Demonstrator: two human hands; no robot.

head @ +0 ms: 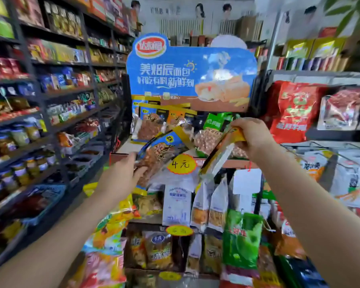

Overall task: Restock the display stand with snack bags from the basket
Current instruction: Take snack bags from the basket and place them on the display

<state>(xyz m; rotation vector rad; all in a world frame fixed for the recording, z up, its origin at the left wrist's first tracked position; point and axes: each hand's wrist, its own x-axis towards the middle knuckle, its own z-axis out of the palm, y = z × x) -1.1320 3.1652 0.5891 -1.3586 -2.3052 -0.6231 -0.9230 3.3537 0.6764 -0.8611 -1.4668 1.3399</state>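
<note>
A cardboard display stand with a blue header stands straight ahead, its top tier holding blue, orange and green peanut bags. My left hand grips a blue peanut bag by its lower end, tilted in front of the top tier. My right hand pinches the top of an orange-yellow snack bag that hangs tilted over the tier's front edge. A yellow price tag sits on that edge. Lower tiers hold white, brown and green bags. The basket is out of sight.
Dark shelving packed with jars and packets lines the left side of a narrow aisle. A blue plastic crate sits low on the left. Shelves with red meat packs and white bags stand at the right.
</note>
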